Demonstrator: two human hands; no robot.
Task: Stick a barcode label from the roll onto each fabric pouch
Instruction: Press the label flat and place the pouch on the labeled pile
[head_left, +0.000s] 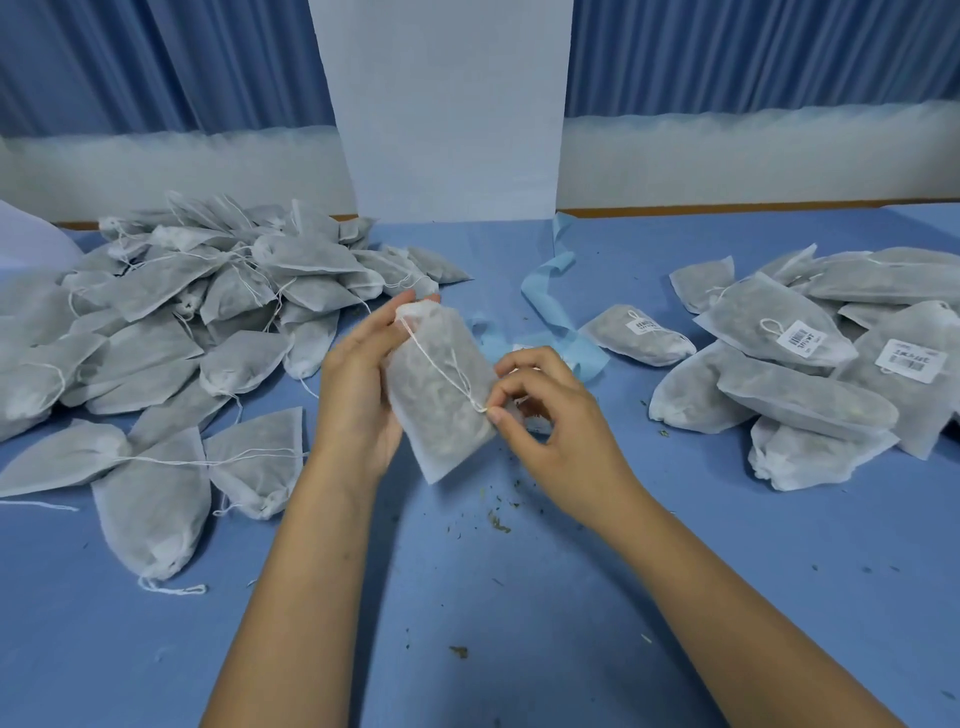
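My left hand (358, 384) holds a grey fabric pouch (441, 410) upright above the blue table, fingers curled round its left edge and top. My right hand (540, 410) pinches the end of the pouch's white drawstring (457, 376) at the pouch's right side. No label shows on this pouch. A light blue label backing strip (550, 306) curls on the table just behind the pouch; part of it is hidden by the pouch and my right hand.
A large heap of unlabelled pouches (182, 322) lies at the left. At the right is a pile of pouches with white barcode labels (810, 353). A white panel (447, 104) stands behind. Dried crumbs (498, 522) dot the blue table (467, 597).
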